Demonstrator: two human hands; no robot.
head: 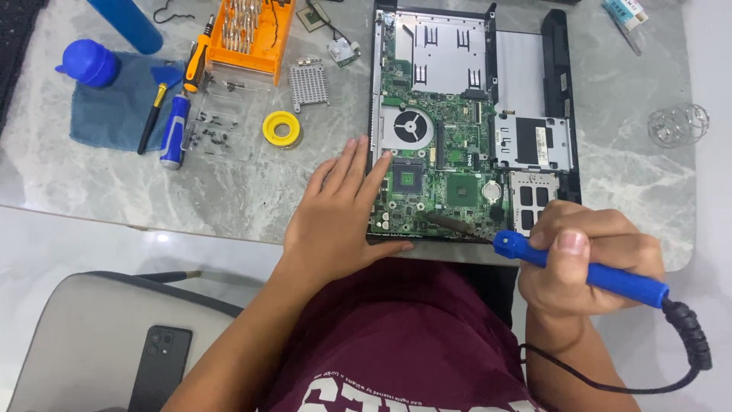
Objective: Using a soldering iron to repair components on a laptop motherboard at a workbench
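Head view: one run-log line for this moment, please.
right hand: grips blue soldering iron, tip on green circuit board | left hand: flat, steadying board's left edge

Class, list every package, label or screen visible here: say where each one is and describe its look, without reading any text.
Small packet: table's top right corner, white with teal patches.
Label: on the metal plate at the right of the open laptop, narrow white strip.
Phone: on the grey chair at bottom left, black; whether its screen faces up is unclear.

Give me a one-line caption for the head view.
Right hand holds blue soldering iron to laptop motherboard; left hand steadies it.
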